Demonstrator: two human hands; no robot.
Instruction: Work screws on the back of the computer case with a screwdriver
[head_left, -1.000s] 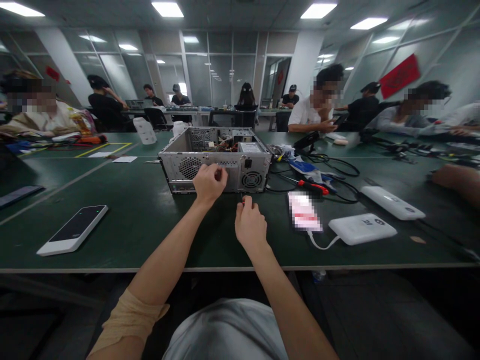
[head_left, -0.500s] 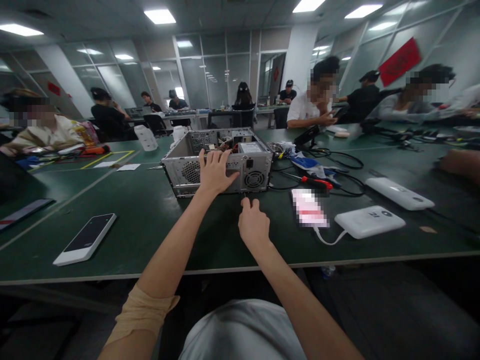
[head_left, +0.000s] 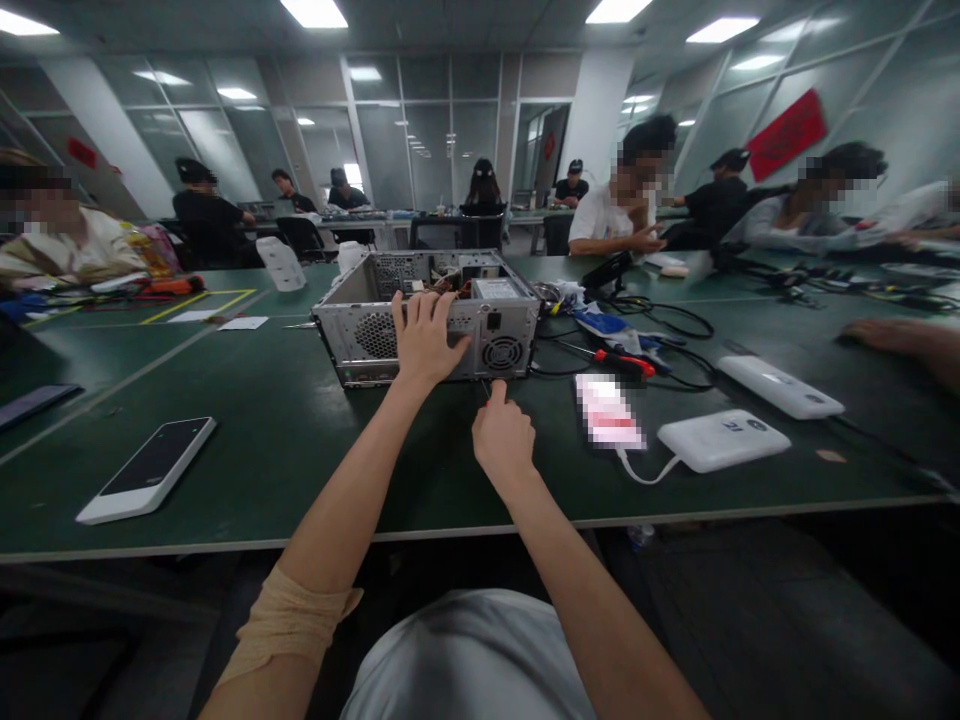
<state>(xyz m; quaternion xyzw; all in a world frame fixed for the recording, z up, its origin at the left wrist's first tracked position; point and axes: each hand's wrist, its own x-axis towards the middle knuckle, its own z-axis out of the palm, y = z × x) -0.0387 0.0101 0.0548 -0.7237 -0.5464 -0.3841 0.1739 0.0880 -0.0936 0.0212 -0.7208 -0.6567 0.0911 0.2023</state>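
Open PC case, back panel toward me, left hand flat on it

Only got the head view on this feed, so here goes. The computer case (head_left: 463, 322) sits on the green table (head_left: 300, 430), straight ahead of me and past both hands, open side up. Its back panel with the vent holes and fan grille faces me. That panel's long edge runs left to right, pretty much in line with the table's near edge. The depth going away from me is foreshortened, so I can't tell which way the whole case is longest.

My left hand (head_left: 425, 340) is spread against the panel, fingers up at the top rim and thumb out to the right. My right hand (head_left: 504, 430) is curled closed, pinching a thin tool (head_left: 486, 391) with a bit of red on it. The tool's dark shaft points away from me at the case's lower edge; can't make out whether the tip touches.

Off to the right there's a red-and-black screwdriver (head_left: 626, 363), a lit phone (head_left: 609, 412) and a white power bank (head_left: 724, 441) cabled to it.
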